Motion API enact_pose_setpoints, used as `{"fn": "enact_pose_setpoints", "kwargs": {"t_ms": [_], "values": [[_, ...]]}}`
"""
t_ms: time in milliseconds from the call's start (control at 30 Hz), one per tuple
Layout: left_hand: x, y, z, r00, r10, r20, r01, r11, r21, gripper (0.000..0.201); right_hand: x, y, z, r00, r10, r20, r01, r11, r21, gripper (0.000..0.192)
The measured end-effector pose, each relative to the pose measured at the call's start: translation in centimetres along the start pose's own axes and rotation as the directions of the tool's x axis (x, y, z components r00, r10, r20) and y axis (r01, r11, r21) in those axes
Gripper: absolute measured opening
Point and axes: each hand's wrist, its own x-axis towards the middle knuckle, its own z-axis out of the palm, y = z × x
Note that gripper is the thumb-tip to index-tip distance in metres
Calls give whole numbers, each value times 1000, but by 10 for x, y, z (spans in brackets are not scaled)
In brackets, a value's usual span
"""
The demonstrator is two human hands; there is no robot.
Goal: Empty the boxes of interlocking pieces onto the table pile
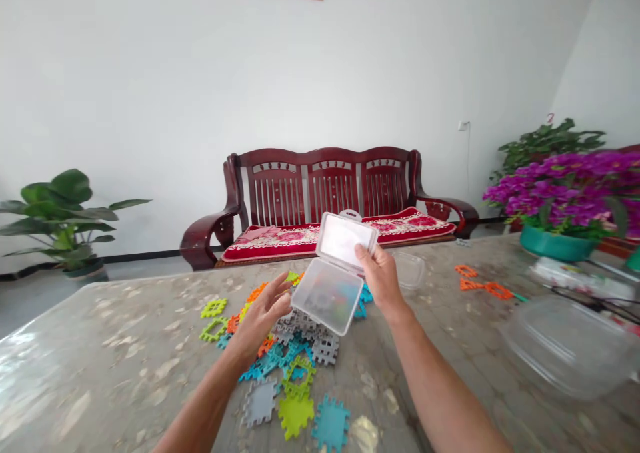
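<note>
Above the heap of interlocking tiles (287, 359) on the marble table (100, 346), the right hand (383, 276) pinches a clear plastic box (327, 296) by its open hinged lid, holding it tilted. The left hand (260, 316) hovers at the box's near-left edge, fingers loose and spread, grasping nothing. Thin and light, the box looks slippery and flexible; its rim gives the firmest hold. It may hold coloured pieces, though they blur.

one clear box (330, 293), two hands – left (260, 319), right (383, 276)
</note>
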Motion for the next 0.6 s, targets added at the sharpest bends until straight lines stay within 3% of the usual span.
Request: {"fn": "enact_pose_setpoints", "kwargs": {"t_ms": [100, 267, 433, 500, 600], "values": [[7, -12, -4, 998, -1, -61, 3, 999, 34, 70, 12, 6, -31, 982, 25, -185, -49, 991, -122, 49], [23, -41, -20, 978, 13, -208, 4, 997, 78, 67, 29, 12, -103, 921, -1, -391, -150, 923, -355, 48], [23, -60, -33, 876, -9, -483, 92, 984, 149, 51, 31, 25, -174, 838, -16, -546, -341, 766, -545, 43], [22, -67, -38, 846, 14, -533, 117, 971, 210, 47, 29, 31, -193, 810, -37, -585, -389, 713, -584, 41], [21, -78, -45, 837, 47, -546, 141, 944, 297, 44, 26, 37, -210, 776, -57, -629, -452, 646, -616, 40]]}}
